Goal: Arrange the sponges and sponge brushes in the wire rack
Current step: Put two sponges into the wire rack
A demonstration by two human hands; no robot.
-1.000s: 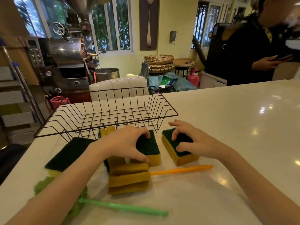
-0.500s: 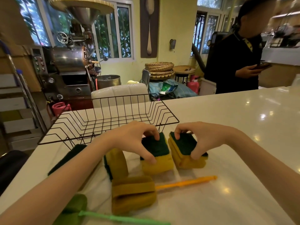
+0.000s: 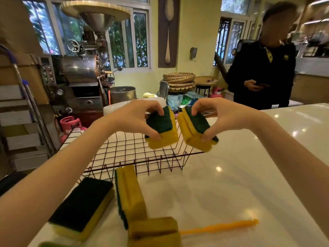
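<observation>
My left hand (image 3: pixel 135 118) holds a yellow sponge with a dark green scouring side (image 3: pixel 164 132) in the air above the black wire rack (image 3: pixel 124 154). Beside it, my right hand (image 3: pixel 219 116) grips a second yellow and green sponge (image 3: pixel 194 134) over the rack's right end. On the white counter in front of the rack, a third sponge (image 3: pixel 81 205) lies flat with its green side up, and a fourth sponge (image 3: pixel 130 193) stands on its edge. An orange-handled sponge brush (image 3: pixel 156 230) lies at the bottom edge, its handle pointing right.
The white counter (image 3: pixel 240 175) stretches to the right of the rack. A green sponge brush tip (image 3: pixel 48 244) shows at the bottom left. A person in black (image 3: pixel 261 75) stands behind the counter's far right. A metal machine (image 3: pixel 80 72) and shelves stand beyond the left edge.
Both hands have lifted their sponges off the counter and carried them up and forward over the wire rack. The camera view has tilted upward.
</observation>
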